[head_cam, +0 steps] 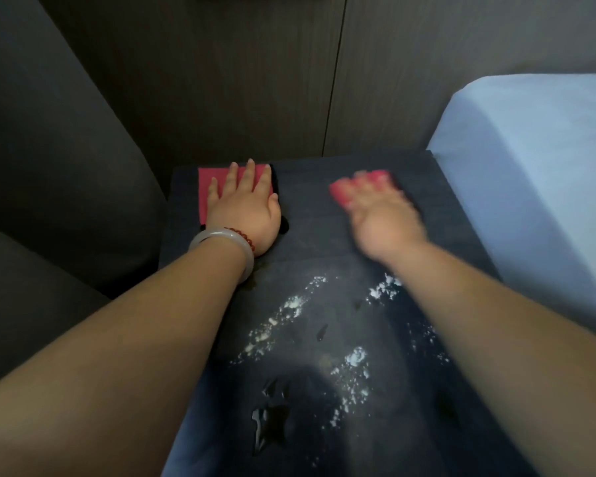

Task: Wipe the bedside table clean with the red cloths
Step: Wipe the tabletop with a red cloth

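1. Barely started, by the look of it: white powder (300, 315) strewn across the lower centre of the bedside table (324, 215), dark wet patches (272, 425) lower still, none of it wiped yet.
2. Left hand (245, 208), centre left of frame: fingers spread, pressed flat on a red cloth (214, 187) at the table's far left corner.
3. Right hand (379, 215), centre right: blurred, over a second red cloth (344, 191); cannot tell whether gripping or merely pressing.
4. Left cloth flat, roughly rectangular, long axis running up-down in the frame, towards the wall.
5. Right cloth bunched and smeared; no long axis readable.
6. Left to do, judging from this: the whole near half.
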